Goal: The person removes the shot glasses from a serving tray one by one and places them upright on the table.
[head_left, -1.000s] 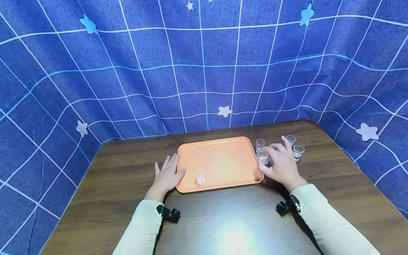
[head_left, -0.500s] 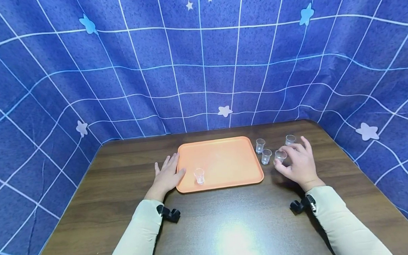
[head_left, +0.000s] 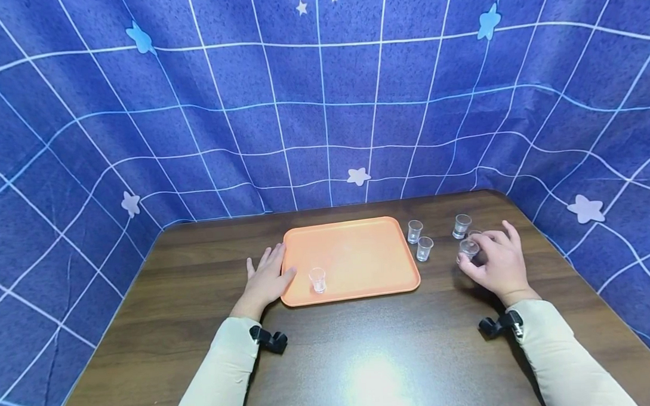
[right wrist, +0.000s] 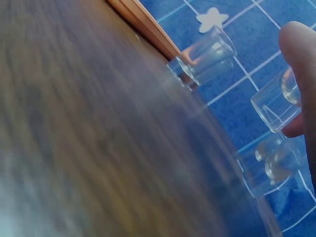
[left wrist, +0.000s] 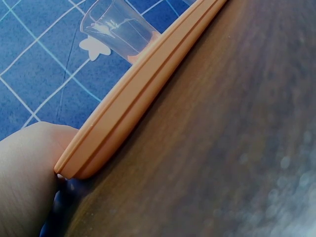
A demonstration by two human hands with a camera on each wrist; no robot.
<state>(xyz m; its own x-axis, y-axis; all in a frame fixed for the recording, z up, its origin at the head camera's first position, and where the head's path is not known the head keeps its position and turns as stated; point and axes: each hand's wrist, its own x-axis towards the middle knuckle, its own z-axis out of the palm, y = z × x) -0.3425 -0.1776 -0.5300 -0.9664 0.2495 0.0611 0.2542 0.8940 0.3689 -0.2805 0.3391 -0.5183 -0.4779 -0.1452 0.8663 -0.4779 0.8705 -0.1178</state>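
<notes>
A small clear shot glass [head_left: 468, 249] is pinched between the thumb and fingers of my right hand [head_left: 496, 267], on the right part of the table; in the right wrist view this glass [right wrist: 272, 104] shows above the tabletop. Right behind it, another shot glass [head_left: 473, 234] is partly hidden by the hand, and a further shot glass [head_left: 462, 227] stands beyond. My left hand [head_left: 264, 284] rests with fingers spread at the left edge of an orange tray [head_left: 359, 249], thumb over the rim. On the tray one shot glass [head_left: 317, 281] stands upright near the thumb.
Two shot glasses, a rear one [head_left: 414, 232] and a front one [head_left: 424, 249], stand just off the tray's right edge. Everything sits on a dark wooden table [head_left: 330, 346]. A blue curtain [head_left: 322, 125] hangs behind and along both sides.
My right hand has moved right, away from the tray's right edge, carrying the pinched shot glass. The left hand and the tray have stayed in place.
</notes>
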